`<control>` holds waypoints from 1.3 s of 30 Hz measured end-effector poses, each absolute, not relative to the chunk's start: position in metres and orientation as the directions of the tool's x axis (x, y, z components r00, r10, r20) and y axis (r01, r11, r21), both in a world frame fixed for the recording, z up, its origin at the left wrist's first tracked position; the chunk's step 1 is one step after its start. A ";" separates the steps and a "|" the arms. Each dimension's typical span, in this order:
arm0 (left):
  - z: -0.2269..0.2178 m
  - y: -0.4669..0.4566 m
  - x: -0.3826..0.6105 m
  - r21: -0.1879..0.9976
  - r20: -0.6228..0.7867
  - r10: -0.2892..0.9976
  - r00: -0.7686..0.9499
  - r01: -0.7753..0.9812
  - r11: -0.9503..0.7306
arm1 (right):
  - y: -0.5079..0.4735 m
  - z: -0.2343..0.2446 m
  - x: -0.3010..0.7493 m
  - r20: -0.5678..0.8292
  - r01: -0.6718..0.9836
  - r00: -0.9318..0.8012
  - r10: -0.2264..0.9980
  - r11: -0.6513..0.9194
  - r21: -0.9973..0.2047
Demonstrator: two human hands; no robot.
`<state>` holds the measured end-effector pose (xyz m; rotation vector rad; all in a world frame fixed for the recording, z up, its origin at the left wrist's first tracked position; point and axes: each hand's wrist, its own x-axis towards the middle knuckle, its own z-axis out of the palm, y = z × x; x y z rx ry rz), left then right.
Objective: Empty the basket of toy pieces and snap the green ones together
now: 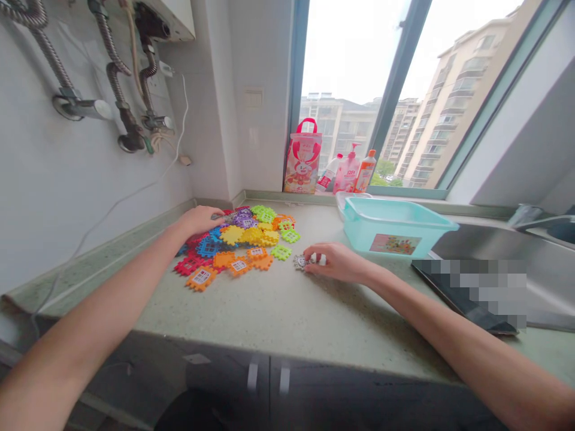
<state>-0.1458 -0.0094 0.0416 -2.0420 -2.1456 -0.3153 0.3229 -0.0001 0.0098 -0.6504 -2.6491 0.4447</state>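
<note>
A pile of colourful plastic interlocking tiles with notched edges lies on the counter, among them a yellow tile (pixel 232 234), a blue tile (pixel 209 246), an orange tile (pixel 200 278) and a light green tile (pixel 281 252). At the pile's back left, my left hand (pixel 201 220) is closed on a grey tile (pixel 219 216), mostly hidden by the fingers. My right hand (pixel 335 261), to the right of the pile, pinches another grey tile (pixel 299 262) by its edge, low over the counter. Purple tiles (pixel 245 219) lie just right of my left fingertips.
A turquoise plastic tub (pixel 395 224) stands behind my right hand, beside the steel sink (pixel 494 245). A dark flat object (pixel 462 299), partly pixelated, rests by the sink. Along the window stand a pink bag (pixel 303 161) and several bottles. A white cable (pixel 130 194) runs down the left wall.
</note>
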 end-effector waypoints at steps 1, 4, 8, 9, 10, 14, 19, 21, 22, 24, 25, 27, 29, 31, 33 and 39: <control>0.046 -0.012 -0.141 0.024 0.289 0.957 -0.040 0.999 0.034 | -0.002 0.011 0.322 0.287 0.341 -0.839 0.462 0.858 -0.384; 0.064 -0.023 -0.110 -0.014 0.386 0.922 0.035 0.999 -0.032 | -0.010 0.009 0.317 0.311 0.269 -0.872 0.379 0.900 -0.344; 0.083 -0.049 -0.044 0.110 0.386 0.887 0.255 0.941 -0.319 | -0.025 -0.001 0.303 0.347 0.295 -0.854 0.387 0.911 -0.289; 0.085 -0.056 -0.027 0.160 0.355 0.885 0.300 0.914 -0.374 | -0.029 -0.002 0.300 0.354 0.288 -0.854 0.382 0.913 -0.290; 0.084 -0.063 -0.011 0.204 0.304 0.888 0.346 0.886 -0.415 | -0.033 -0.003 0.296 0.359 0.270 -0.858 0.367 0.917 -0.292; 0.074 -0.082 0.033 0.327 0.088 0.878 0.471 0.819 -0.472 | -0.041 0.000 0.292 0.373 0.194 -0.869 0.325 0.918 -0.347; 0.064 -0.081 0.036 0.328 -0.058 0.863 0.502 0.826 -0.458 | -0.024 -0.006 0.297 0.394 0.271 -0.806 0.442 0.867 -0.417; 0.065 -0.076 0.026 0.362 -0.122 0.859 0.498 0.828 -0.428 | -0.014 -0.010 0.294 0.405 0.282 -0.810 0.424 0.887 -0.366; 0.065 -0.074 0.020 0.382 -0.159 0.856 0.492 0.830 -0.407 | -0.009 -0.012 0.291 0.404 0.285 -0.817 0.411 0.897 -0.337; 0.067 -0.070 0.007 0.399 -0.220 0.856 0.468 0.844 -0.359 | -0.001 -0.014 0.283 0.389 0.287 -0.835 0.389 0.912 -0.293; 0.069 -0.068 0.000 0.391 -0.242 0.858 0.452 0.855 -0.340 | 0.002 -0.014 0.279 0.382 0.283 -0.843 0.377 0.917 -0.281; 0.072 -0.068 -0.009 0.350 -0.265 0.866 0.425 0.879 -0.324 | 0.005 -0.013 0.272 0.384 0.263 -0.852 0.355 0.926 -0.271; 0.075 -0.069 -0.011 0.294 -0.243 0.884 0.399 0.899 -0.325 | 0.006 -0.011 0.271 0.412 0.238 -0.847 0.337 0.932 -0.273; 0.075 -0.069 -0.005 0.213 -0.113 0.915 0.387 0.909 -0.358 | 0.007 -0.009 0.274 0.451 0.233 -0.827 0.335 0.935 -0.266; 0.069 -0.067 0.008 0.096 0.115 0.904 0.411 0.902 -0.422 | 0.009 -0.009 0.280 0.490 0.255 -0.802 0.342 0.937 -0.237; 0.030 -0.046 0.035 -0.138 0.330 0.777 0.536 0.842 -0.522 | 0.032 -0.017 0.291 0.491 0.393 -0.746 0.450 0.892 -0.222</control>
